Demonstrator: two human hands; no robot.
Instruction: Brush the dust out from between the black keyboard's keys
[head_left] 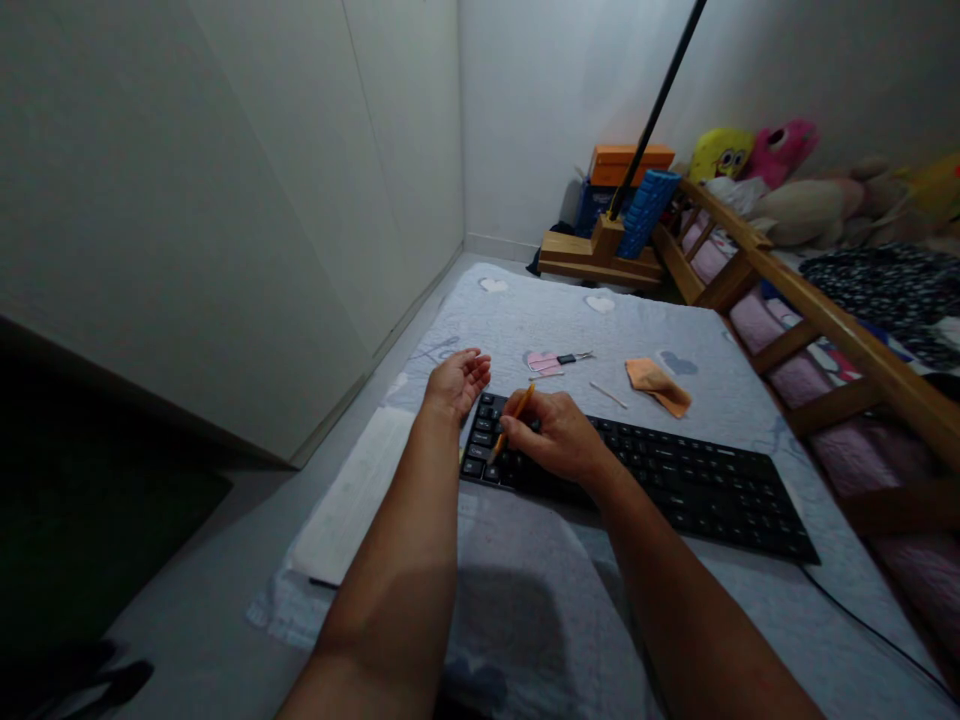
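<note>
A black keyboard (705, 490) lies at a slant on a pale patterned cloth. My right hand (551, 430) is over its left part, fingers closed round a thin orange-handled brush (519, 402). The brush points down, its tip at the keys of the lower left corner; whether it touches them I cannot tell. Beside the keyboard's left end, my left hand (459, 383) is turned palm inward with loosely bent fingers and nothing in it. Beyond the keyboard lie a cotton swab (607, 395), a small black-gripped tool with a metal tip (576, 357) and a folded orange cloth (658, 387).
A white flat board or book (356, 495) lies left of my left forearm. The keyboard's cable (870, 622) runs off to the lower right. A wooden bed rail (840, 325) borders the right side, a pale cabinet (300, 200) the left. A wooden stand (600, 250) is behind.
</note>
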